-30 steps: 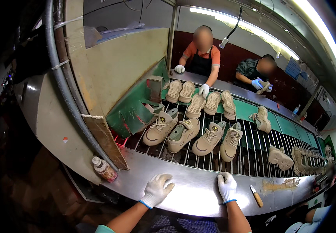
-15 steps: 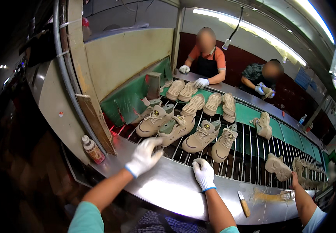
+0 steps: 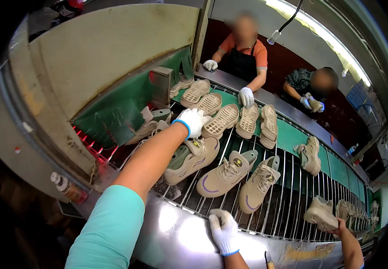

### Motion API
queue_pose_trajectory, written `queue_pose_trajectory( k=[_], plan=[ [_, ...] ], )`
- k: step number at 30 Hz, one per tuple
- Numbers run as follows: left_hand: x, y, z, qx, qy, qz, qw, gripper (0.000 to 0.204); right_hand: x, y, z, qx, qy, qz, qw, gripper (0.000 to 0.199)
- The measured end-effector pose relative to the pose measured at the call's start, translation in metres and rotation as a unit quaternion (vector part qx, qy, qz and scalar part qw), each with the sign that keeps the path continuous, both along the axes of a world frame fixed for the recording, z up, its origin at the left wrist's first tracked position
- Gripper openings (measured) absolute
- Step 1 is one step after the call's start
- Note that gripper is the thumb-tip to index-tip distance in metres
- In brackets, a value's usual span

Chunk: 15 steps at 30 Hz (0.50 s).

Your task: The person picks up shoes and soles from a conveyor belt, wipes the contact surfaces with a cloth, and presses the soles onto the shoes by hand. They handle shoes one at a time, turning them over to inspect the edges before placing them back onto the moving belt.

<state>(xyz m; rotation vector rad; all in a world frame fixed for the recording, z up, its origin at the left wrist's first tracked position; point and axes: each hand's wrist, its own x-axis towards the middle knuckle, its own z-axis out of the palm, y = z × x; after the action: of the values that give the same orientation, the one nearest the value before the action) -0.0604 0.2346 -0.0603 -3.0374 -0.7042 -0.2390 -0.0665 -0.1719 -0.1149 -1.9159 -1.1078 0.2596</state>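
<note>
My left hand (image 3: 195, 122), in a white knit glove, reaches over the beige shoes to the near ends of the outsoles lying tread up. Its bent fingers are beside one outsole (image 3: 221, 121); their undersides are hidden, so a grip cannot be made out. Below my forearm is a beige lace-up shoe (image 3: 197, 158), partly covered. Two more shoes, one (image 3: 224, 175) in the middle and another (image 3: 259, 186) to its right, lie on the metal bars, toes toward me. My gloved right hand (image 3: 224, 231) rests on the steel edge, loosely bent and holding nothing.
Across the barred conveyor (image 3: 288, 188), a person in orange (image 3: 246, 58) touches an outsole (image 3: 247, 122). Another person (image 3: 308, 87) handles a small piece. At right, a bare hand (image 3: 340, 227) holds a shoe (image 3: 321, 214). A knife (image 3: 269, 261) and bottle (image 3: 70, 187) are nearby.
My left hand has moved forward from the near edge, over the shoes to the outsoles. The orange-clad person's hand has shifted right onto another outsole. My right hand stays on the edge.
</note>
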Motion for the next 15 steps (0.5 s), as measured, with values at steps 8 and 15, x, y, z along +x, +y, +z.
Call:
queue_pose_trajectory(
  k=[8,15],
  plan=[
    [0.064,0.033,-0.031,0.014,0.200,-0.063,0.978,0.063,0.003,0.012,-0.001,-0.027,0.004,0.023,0.999,0.013],
    [0.081,0.048,-0.084,0.037,0.016,-0.078,0.996,0.040,0.006,0.018,0.022,-0.038,0.050,0.051,0.997,0.018]
  ],
)
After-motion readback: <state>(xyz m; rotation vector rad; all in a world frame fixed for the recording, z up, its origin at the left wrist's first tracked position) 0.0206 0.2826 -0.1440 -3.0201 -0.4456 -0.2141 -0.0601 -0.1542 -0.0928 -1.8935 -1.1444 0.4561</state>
